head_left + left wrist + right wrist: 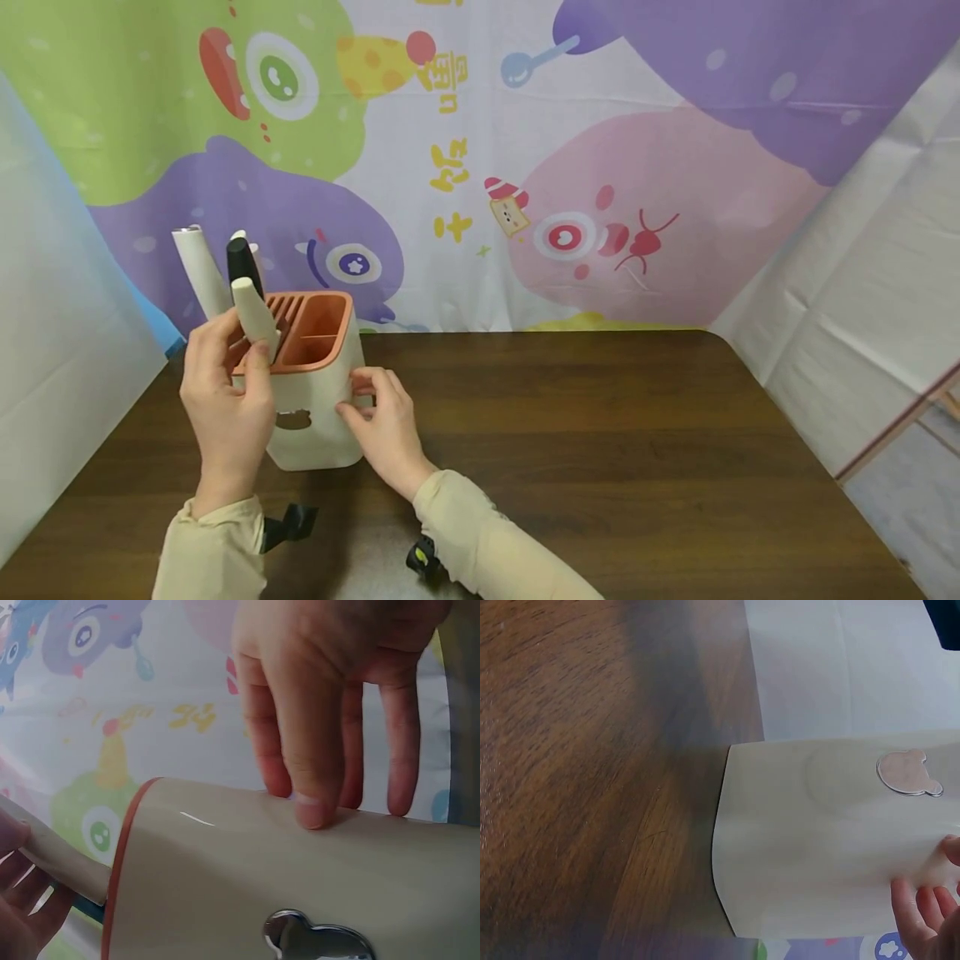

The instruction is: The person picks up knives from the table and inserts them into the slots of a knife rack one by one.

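A cream knife holder with an orange slotted top stands upright at the left of the table. My left hand holds a cream-handled knife by its handle, over the slots; in the left wrist view a dark strip of its blade shows at the holder's rim, the rest hidden. My right hand rests its fingertips and thumb against the holder's right side, near the front corner. In the left wrist view those fingers reach down to the wall fairly straight.
A white handle and a black handle rise from the holder's left part, with another pale handle partly hidden behind. The brown wooden table extends to the right. A cartoon-printed cloth hangs at the back.
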